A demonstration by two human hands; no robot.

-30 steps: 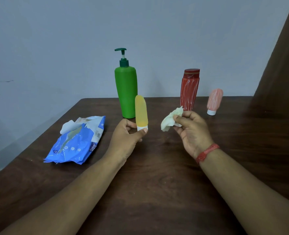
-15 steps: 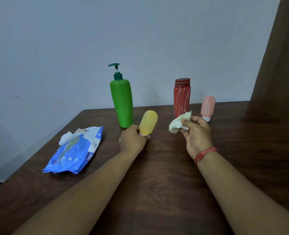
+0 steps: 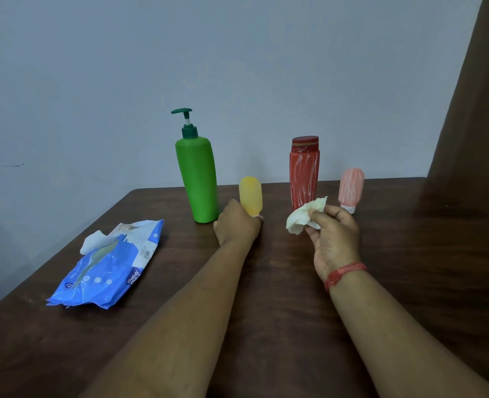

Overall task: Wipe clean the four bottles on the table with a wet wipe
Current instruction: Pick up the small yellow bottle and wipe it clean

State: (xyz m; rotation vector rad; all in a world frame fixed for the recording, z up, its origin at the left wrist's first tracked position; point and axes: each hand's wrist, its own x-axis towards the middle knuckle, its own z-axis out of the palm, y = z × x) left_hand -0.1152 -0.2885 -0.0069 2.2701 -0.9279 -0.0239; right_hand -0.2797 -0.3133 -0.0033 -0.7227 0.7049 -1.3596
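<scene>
1 yellow bottle (image 3: 250,195) upright, cap-down.

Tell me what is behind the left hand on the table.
Behind the left hand the yellow bottle stands cap down, its body showing above the knuckles. The hand covers most of its white cap, so the grip itself is hidden. The green pump bottle stands just beside it.

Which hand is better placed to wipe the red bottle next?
Probably the right hand: it already grips the wet wipe just before the red bottle. The left hand holds the yellow bottle.
</scene>
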